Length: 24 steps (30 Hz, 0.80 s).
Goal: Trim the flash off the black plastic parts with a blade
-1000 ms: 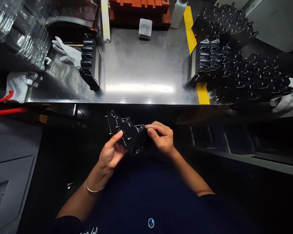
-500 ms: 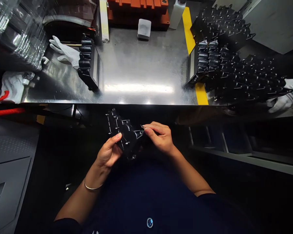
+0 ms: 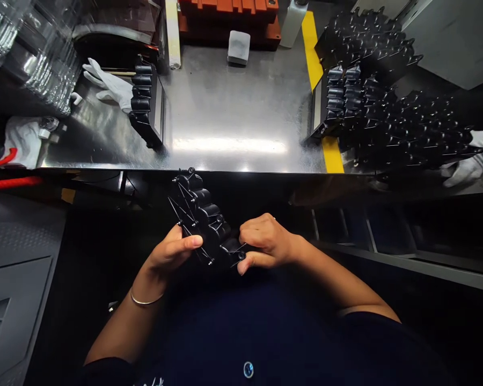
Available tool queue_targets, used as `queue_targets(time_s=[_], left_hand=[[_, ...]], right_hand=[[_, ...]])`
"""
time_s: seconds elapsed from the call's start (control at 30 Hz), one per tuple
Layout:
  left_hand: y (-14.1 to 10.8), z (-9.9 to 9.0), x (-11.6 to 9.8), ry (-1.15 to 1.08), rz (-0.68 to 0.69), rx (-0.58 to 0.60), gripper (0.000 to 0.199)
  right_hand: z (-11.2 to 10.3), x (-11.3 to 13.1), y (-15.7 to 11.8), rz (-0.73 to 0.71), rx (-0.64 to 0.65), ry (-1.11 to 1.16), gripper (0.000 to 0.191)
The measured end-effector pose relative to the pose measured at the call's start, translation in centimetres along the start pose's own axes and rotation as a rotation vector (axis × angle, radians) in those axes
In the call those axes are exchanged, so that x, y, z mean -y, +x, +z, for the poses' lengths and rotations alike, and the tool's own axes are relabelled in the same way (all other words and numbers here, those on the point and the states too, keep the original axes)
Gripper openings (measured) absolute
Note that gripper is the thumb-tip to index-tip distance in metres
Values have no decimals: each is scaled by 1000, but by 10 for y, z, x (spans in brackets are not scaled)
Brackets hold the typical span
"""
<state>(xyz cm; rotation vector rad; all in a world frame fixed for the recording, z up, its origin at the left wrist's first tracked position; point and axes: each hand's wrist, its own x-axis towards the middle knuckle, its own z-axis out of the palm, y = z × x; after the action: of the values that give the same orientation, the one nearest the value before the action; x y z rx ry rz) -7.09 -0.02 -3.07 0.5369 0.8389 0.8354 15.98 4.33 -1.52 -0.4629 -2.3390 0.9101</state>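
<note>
A black ribbed plastic part (image 3: 209,212) is held tilted in front of the table's near edge. My left hand (image 3: 171,252) grips its lower left side, thumb on top. My right hand (image 3: 265,241) is at the part's lower right corner, fingers curled and thumb beside the small round lug there. Whether the fingers pinch the lug or a small item cannot be made out. Similar black parts stand on the metal table (image 3: 233,107): one upright part (image 3: 145,104) at the left and a row (image 3: 342,99) at the right.
Many black parts (image 3: 414,123) are piled at the right, near another person's gloved hand (image 3: 470,161). An orange-red block (image 3: 229,24) and a small white block (image 3: 239,48) are at the back. White gloves (image 3: 110,86) and clear plastic packs (image 3: 32,53) lie left.
The black part has turned, showing more of its ribbed side. My right hand has moved down to its lower corner, and the thin dark item at its fingertips no longer shows. My left hand has shifted slightly left.
</note>
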Motion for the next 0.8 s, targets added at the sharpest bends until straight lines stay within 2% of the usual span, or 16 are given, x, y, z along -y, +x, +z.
queue_targets(time_s=[0.07,0.23,0.4,0.6,0.7,0.8], left_hand=[[1,1,4,-40,-22,-14,37],[6,5,14,-144,-46,-145,37],[9,13,21,-239,-14,-253,36],[12,20,25,-276,-29,-245,37],[12,16,26,-273,-17,-254,37],[9,9,23,-308,-54,-188,32]], right_hand=[[0,-3,0,-29,-33,-57,55],[2,-11,1,5,-237,-200,48],[4,-15,-1,13,-226,-272,49],[0,-15,-1,103,-299,-213,46],[-1,-13,-1,96,-259,-229,49],[-5,-14,-3,64,-225,-25,46]])
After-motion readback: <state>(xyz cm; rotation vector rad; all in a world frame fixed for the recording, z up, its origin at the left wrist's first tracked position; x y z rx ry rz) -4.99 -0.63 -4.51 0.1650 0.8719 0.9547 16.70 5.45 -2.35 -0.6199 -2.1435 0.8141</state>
